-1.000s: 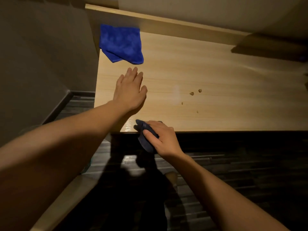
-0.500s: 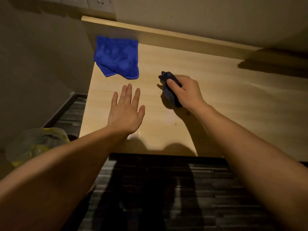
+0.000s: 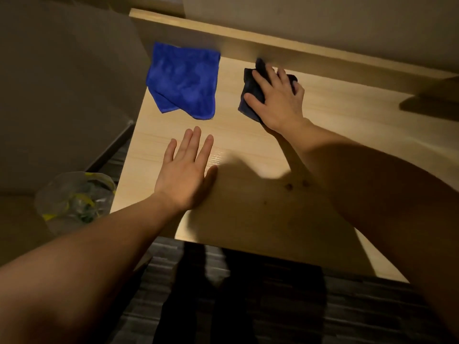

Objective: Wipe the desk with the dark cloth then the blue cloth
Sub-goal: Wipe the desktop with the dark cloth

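the dark cloth (image 3: 250, 94) sits in the upper middle of the frame, bunched into a crumpled navy wad under the right hand (image 3: 278, 100), close to the raised back edge of the desk (image 3: 347, 135). the fingers of that hand are spread and pressed down over it, pinning it flat to the wood rather than clenching it; folds poke out past the fingertips and by the thumb. to its left, apart from it, the blue cloth (image 3: 183, 79) lies at the desk's far left corner, a bright, fuzzy microfibre square folded loosely so a second layer peeks out along its lower edge.

the left hand (image 3: 186, 170) rests palm down on the bare wood in the middle of the frame, fingers straight and released, holding nothing.

the desk is pale wood-grain laminate with a low upstand along the back. a few small brown crumbs (image 3: 296, 184) lie in shadow near the right forearm. a clear plastic bag (image 3: 74, 199) with yellow bits inside stands on the floor at lower left, beside the desk. the floor at the bottom is dark and striped, the walls plain and dim.
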Tool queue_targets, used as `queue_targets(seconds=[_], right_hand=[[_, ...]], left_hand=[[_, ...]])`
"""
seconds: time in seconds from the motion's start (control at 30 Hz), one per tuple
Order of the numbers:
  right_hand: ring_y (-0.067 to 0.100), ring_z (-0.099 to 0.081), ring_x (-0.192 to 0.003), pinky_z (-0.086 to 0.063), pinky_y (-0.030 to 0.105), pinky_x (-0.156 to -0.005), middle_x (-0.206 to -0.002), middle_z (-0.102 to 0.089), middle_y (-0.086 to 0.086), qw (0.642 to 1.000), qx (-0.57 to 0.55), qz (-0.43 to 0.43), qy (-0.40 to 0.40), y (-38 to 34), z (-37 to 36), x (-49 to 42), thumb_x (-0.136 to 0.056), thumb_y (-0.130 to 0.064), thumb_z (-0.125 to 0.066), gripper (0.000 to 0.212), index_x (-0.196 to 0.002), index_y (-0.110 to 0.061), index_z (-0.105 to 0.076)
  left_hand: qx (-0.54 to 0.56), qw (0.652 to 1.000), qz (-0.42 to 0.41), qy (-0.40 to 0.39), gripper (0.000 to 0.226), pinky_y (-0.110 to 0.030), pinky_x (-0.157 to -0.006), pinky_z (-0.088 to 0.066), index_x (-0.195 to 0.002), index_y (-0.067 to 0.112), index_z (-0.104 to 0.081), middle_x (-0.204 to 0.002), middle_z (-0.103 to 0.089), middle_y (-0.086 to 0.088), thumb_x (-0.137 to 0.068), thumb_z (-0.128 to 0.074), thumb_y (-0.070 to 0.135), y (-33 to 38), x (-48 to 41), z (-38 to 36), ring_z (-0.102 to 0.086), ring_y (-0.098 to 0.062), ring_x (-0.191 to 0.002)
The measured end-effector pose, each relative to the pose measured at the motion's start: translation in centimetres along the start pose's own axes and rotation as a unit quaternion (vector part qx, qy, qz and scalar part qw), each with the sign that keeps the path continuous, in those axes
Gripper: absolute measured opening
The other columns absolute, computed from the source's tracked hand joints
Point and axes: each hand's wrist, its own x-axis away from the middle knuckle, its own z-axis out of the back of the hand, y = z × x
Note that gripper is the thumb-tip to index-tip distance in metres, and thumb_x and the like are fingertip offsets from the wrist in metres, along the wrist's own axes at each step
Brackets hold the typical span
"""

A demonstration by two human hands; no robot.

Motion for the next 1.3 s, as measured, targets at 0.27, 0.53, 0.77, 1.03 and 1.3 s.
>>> queue_targets(seconds=[0.27,0.53,0.77,1.03,1.3], right_hand=[[0.033,0.003,-0.160,-0.002,0.066,-0.123,-0.175,-0.005,-0.001,0.999,0.043,-0.004,-0.024,-1.1,-0.1,1.7,-0.090,-0.086,-0.023,0.078,-0.160,-0.053,-0.014],[0.034,0.003,-0.160,-0.003,0.064,-0.123,-0.175,-0.005,-0.001,0.999,0.046,-0.008,-0.022,-2.8,-1.3,7.0,-0.095,-0.080,-0.023,0.071,-0.160,-0.054,-0.013],[0.031,0.003,-0.160,-0.003,0.063,-0.125,-0.175,-0.006,-0.003,0.999,0.045,0.001,-0.013,-4.9,-2.7,13.1,-0.099,-0.074,-0.023,0.065,-0.160,-0.054,-0.012],[0.029,0.002,-0.161,-0.004,0.059,-0.126,-0.175,-0.008,-0.003,0.999,0.037,0.001,-0.011,-6.9,-4.1,20.4,-0.103,-0.069,-0.020,0.061,-0.161,-0.053,-0.011],[0.022,0.001,-0.161,-0.004,0.051,-0.127,-0.175,-0.009,-0.005,1.000,0.010,0.008,-0.014,-8.3,-5.0,25.8,-0.107,-0.060,-0.023,0.058,-0.163,-0.047,-0.015]], left_hand=[[0.001,1.000,0.005,0.012,0.074,-0.052,-0.132,-0.001,-0.171,0.022,0.000,-0.179,0.003,-0.014,-0.109,-0.005,0.061,0.1,0.1,-0.2,0.007,-0.029,-0.166],[0.014,1.000,0.010,0.021,0.073,-0.052,-0.132,0.000,-0.172,0.024,-0.002,-0.180,0.004,-0.010,-0.109,-0.014,0.058,0.2,0.1,-0.2,0.007,-0.026,-0.166],[0.047,0.998,0.007,0.037,0.072,-0.051,-0.132,0.003,-0.172,0.023,-0.003,-0.180,0.004,-0.009,-0.109,-0.018,0.055,0.3,0.5,-0.4,0.008,-0.025,-0.166],[0.052,0.997,-0.009,0.047,0.072,-0.055,-0.132,0.001,-0.172,0.021,-0.006,-0.180,0.000,-0.011,-0.108,-0.015,0.054,0.1,0.7,-0.5,0.005,-0.028,-0.166],[0.043,0.998,-0.014,0.044,0.072,-0.055,-0.132,0.001,-0.172,0.021,-0.004,-0.180,0.002,-0.012,-0.109,-0.012,0.055,0.1,0.9,-0.3,0.007,-0.029,-0.166]])
